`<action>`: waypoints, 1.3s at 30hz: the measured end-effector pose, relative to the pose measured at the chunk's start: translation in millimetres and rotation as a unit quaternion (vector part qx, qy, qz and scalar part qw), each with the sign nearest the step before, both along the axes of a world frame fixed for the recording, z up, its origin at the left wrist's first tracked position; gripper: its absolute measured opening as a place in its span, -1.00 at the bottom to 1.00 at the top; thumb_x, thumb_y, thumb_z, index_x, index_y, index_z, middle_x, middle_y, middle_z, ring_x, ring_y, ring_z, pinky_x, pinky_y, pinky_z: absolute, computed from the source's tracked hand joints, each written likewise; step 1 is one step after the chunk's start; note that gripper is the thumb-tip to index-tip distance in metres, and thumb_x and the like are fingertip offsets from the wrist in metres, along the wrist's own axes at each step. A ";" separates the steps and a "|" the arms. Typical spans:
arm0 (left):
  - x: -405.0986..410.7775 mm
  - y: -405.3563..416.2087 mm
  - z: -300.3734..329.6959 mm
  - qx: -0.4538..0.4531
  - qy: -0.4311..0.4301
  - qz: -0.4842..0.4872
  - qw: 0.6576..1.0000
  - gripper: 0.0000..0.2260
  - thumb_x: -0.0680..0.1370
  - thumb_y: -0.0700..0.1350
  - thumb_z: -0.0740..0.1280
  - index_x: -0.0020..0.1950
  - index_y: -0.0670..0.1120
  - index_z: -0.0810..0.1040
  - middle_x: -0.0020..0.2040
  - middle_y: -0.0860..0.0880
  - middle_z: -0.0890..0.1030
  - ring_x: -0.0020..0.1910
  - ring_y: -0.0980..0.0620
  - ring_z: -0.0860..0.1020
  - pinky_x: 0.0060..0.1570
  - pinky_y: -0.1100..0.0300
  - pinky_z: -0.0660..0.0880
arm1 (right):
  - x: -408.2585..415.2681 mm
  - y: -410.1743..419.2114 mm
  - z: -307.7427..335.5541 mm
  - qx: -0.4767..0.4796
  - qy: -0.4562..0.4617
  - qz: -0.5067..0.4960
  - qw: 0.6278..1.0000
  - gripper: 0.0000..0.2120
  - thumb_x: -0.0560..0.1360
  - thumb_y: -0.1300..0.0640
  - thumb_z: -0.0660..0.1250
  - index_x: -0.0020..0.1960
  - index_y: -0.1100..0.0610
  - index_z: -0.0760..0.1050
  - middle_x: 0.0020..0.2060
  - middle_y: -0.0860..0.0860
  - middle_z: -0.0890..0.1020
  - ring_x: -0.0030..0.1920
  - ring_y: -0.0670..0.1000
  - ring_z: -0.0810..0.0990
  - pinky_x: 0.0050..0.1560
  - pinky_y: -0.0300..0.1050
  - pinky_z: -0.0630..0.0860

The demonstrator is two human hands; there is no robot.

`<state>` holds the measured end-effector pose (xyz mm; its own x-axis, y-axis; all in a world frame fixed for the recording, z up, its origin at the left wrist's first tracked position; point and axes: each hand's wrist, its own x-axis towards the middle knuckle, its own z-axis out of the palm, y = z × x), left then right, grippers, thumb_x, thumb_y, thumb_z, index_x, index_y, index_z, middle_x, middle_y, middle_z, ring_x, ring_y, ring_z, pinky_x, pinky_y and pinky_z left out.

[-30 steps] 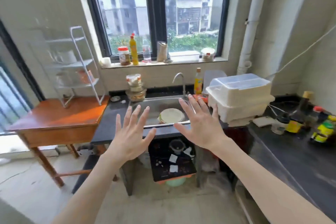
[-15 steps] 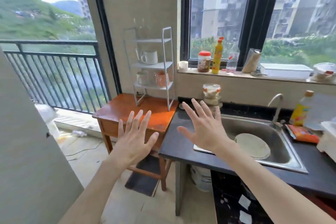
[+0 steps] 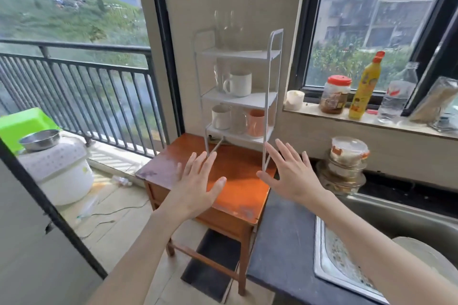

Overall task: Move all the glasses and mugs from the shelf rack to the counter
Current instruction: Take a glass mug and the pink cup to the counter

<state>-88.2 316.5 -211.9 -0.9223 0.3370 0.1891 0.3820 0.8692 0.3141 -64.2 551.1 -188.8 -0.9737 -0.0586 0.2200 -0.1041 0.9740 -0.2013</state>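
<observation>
Above the wooden table (image 3: 235, 176), your left hand (image 3: 195, 188) and right hand (image 3: 292, 176) hover apart, fingers spread, holding nothing. Beyond them the shelf rack (image 3: 269, 96) holds glasses (image 3: 228, 30) on top and mugs (image 3: 238, 83) lower down; the counter (image 3: 282, 242) lies near right.

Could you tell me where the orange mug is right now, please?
The orange mug stands on the rack's bottom shelf, right end, beside a white mug, on the wooden table.

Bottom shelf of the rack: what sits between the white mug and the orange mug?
In the head view, a clear glass stands between the white mug and the orange mug on the rack. It is see-through, so its outline is faint.
</observation>
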 end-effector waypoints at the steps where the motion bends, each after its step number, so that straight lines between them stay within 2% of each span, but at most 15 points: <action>1: -16.9 2.5 -4.1 0.005 -0.006 -0.008 1.000 -0.43 0.54 0.25 -0.05 0.49 0.13 -0.13 0.55 0.05 -0.09 0.49 0.08 -0.22 0.42 -0.05 -0.24 | -14.9 2.2 -3.6 0.004 0.000 -0.007 1.000 -0.31 0.50 -0.27 0.08 0.51 -0.07 -0.09 0.54 0.03 -0.03 0.53 0.09 -0.07 0.46 0.20 -0.13; 5: -89.5 16.8 -25.5 0.026 -0.026 -0.047 0.998 -0.43 0.55 0.22 -0.04 0.50 0.09 -0.13 0.55 0.05 -0.11 0.49 0.09 -0.21 0.43 -0.01 -0.22 | -76.3 4.5 -23.0 0.016 -0.002 -0.009 1.000 -0.34 0.54 -0.19 0.08 0.52 0.02 -0.08 0.54 0.07 -0.01 0.52 0.12 -0.07 0.48 0.12 -0.07; 8: -150.7 29.2 -44.2 0.071 -0.064 -0.082 0.992 -0.43 0.56 0.18 -0.01 0.51 0.04 -0.09 0.55 0.03 -0.09 0.50 0.10 -0.17 0.45 0.03 -0.18 | -126.4 3.4 -44.3 -0.010 0.004 -0.001 1.000 -0.38 0.56 -0.09 0.12 0.51 0.10 -0.03 0.53 0.07 0.06 0.52 0.08 -0.04 0.47 -0.04 -0.03; 13: -243.6 53.6 -64.7 0.199 -0.167 -0.143 0.955 -0.48 0.59 0.09 0.06 0.50 -0.05 0.05 0.54 -0.02 0.07 0.49 0.11 -0.02 0.45 0.13 -0.06 | -206.1 1.6 -73.3 -0.144 -0.017 -0.052 0.988 -0.47 0.58 0.07 0.13 0.49 0.17 0.07 0.50 0.06 0.18 0.48 0.03 0.13 0.36 -0.25 0.07; 16: -283.8 67.4 -69.0 0.243 -0.211 -0.161 0.933 -0.51 0.59 0.11 0.06 0.49 0.00 0.11 0.51 0.05 0.15 0.39 0.29 0.05 0.33 0.34 -0.04 | -243.9 -0.7 -80.0 -0.231 -0.020 -0.089 0.969 -0.50 0.59 0.15 0.12 0.49 0.17 0.09 0.48 0.07 0.23 0.44 0.03 0.25 0.24 -0.38 0.10; 19: -312.7 83.4 -70.3 0.298 -0.264 -0.167 0.902 -0.53 0.60 0.11 0.02 0.49 0.02 0.12 0.50 0.07 0.18 0.33 0.33 0.09 0.27 0.37 -0.01 | -269.3 -3.7 -88.6 -0.313 -0.020 -0.114 0.943 -0.50 0.58 0.23 0.10 0.49 0.16 0.08 0.46 0.07 0.26 0.43 -0.06 0.22 0.16 -0.56 0.04; 21: -328.2 93.8 -71.5 0.337 -0.295 -0.161 0.879 -0.54 0.61 0.09 -0.01 0.48 -0.01 0.13 0.49 0.05 0.21 0.34 0.29 0.11 0.29 0.35 0.02 | -280.0 -3.8 -96.0 -0.359 -0.035 -0.145 0.921 -0.50 0.59 0.21 0.09 0.50 0.12 0.06 0.47 0.05 0.25 0.44 -0.08 0.19 0.23 -0.51 0.07; 25: -347.9 110.6 -72.8 0.384 -0.326 -0.155 0.850 -0.61 0.61 0.08 0.00 0.40 0.02 0.30 0.38 0.08 0.36 0.40 0.11 0.26 0.41 0.16 0.12 | -293.5 -2.4 -108.1 -0.423 -0.039 -0.202 0.882 -0.53 0.59 0.16 0.08 0.48 0.13 0.14 0.44 0.05 0.32 0.42 0.03 0.31 0.38 -0.13 0.25; 27: -353.6 117.8 -71.9 0.387 -0.329 -0.160 0.846 -0.58 0.60 0.12 0.00 0.40 0.03 0.33 0.39 0.07 0.38 0.40 0.08 0.28 0.42 0.13 0.14 | -298.6 -3.9 -109.2 -0.470 -0.031 -0.214 0.856 -0.56 0.59 0.17 0.08 0.47 0.11 0.18 0.40 0.07 0.37 0.36 0.04 0.37 0.34 0.04 0.38; 28: -356.7 120.7 -70.6 0.397 -0.336 -0.150 0.840 -0.58 0.60 0.12 0.02 0.39 0.01 0.35 0.38 0.03 0.41 0.39 0.06 0.31 0.42 0.08 0.16 | -301.2 -4.5 -108.9 -0.489 -0.026 -0.221 0.844 -0.57 0.59 0.17 0.07 0.46 0.11 0.20 0.37 0.07 0.40 0.31 0.03 0.42 0.28 0.06 0.44; 30: -363.0 124.6 -68.6 0.430 -0.348 -0.136 0.822 -0.60 0.59 0.11 0.05 0.32 -0.03 0.43 0.31 -0.05 0.48 0.33 0.00 0.38 0.41 -0.02 0.20 | -306.6 -5.0 -107.7 -0.522 -0.012 -0.234 0.820 -0.60 0.60 0.17 0.06 0.44 0.10 0.24 0.29 0.08 0.46 0.15 0.02 0.50 0.07 -0.06 0.56; 33: -368.1 126.7 -65.0 0.448 -0.357 -0.136 0.808 -0.53 0.49 0.17 0.06 0.24 -0.05 0.48 0.25 -0.09 0.52 0.26 -0.04 0.44 0.38 -0.06 0.26 | -312.7 -5.2 -106.6 -0.579 0.001 -0.244 0.778 -0.63 0.62 0.13 0.02 0.40 0.09 0.29 0.14 0.03 0.50 -0.03 -0.09 0.54 -0.22 -0.25 0.57; 36: -370.9 126.3 -64.9 0.448 -0.355 -0.136 0.809 -0.52 0.46 0.16 0.06 0.16 -0.14 0.49 0.18 -0.14 0.54 0.21 -0.07 0.46 0.35 -0.07 0.29 | -316.2 -4.9 -108.8 -0.605 0.006 -0.247 0.757 -0.66 0.62 0.07 0.01 0.36 0.06 0.33 -0.04 -0.05 0.53 -0.11 -0.11 0.54 -0.23 -0.25 0.55; 39: -372.1 124.1 -68.4 0.453 -0.350 -0.137 0.809 -0.64 0.57 0.07 0.04 0.04 -0.16 0.49 0.10 -0.18 0.56 0.17 -0.10 0.48 0.34 -0.07 0.31 | -321.2 -2.1 -111.3 -0.611 0.009 -0.249 0.751 -0.68 0.61 0.01 0.04 0.31 0.04 0.36 -0.04 -0.03 0.56 -0.16 -0.10 0.56 -0.28 -0.30 0.52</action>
<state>-460.3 440.5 -280.4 -0.8242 0.5628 -0.0632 -0.0253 0.0749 0.9969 -385.4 549.0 -300.0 -0.8037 0.5691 -0.1738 0.1983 -0.0192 -0.9800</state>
